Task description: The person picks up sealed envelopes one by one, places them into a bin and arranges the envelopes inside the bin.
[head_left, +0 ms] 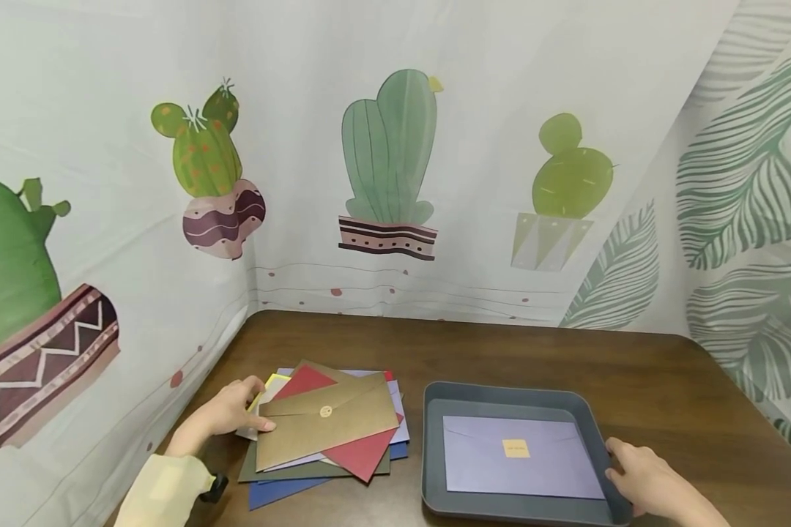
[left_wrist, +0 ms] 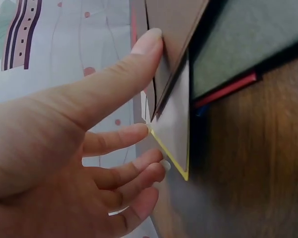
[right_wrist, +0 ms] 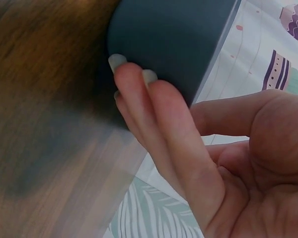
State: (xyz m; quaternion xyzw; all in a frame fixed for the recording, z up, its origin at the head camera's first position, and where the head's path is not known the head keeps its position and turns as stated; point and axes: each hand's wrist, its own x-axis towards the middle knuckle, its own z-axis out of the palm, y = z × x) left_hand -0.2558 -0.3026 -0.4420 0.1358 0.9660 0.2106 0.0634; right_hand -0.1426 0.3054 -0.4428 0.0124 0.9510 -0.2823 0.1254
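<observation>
A loose stack of envelopes lies on the table at the left, with a gold envelope (head_left: 343, 435) bearing a round seal on top. My left hand (head_left: 234, 410) is at the stack's left side, its thumb resting on the gold envelope's corner. In the left wrist view, the other fingers (left_wrist: 134, 171) are spread below the thumb beside a yellow-edged envelope (left_wrist: 176, 144). To the right, a dark grey tray (head_left: 501, 391) holds a lavender envelope (head_left: 481, 468) with a yellow square sticker. My right hand (head_left: 652, 476) grips the tray's right wall, several fingers (right_wrist: 161, 119) against its outside.
Red envelopes (head_left: 359, 457), a dark green envelope (head_left: 247, 472) and a blue envelope (head_left: 277, 494) stick out from under the gold one. Behind the brown wooden table (head_left: 501, 351) hangs a white cloth (head_left: 290, 146) printed with cacti and leaves.
</observation>
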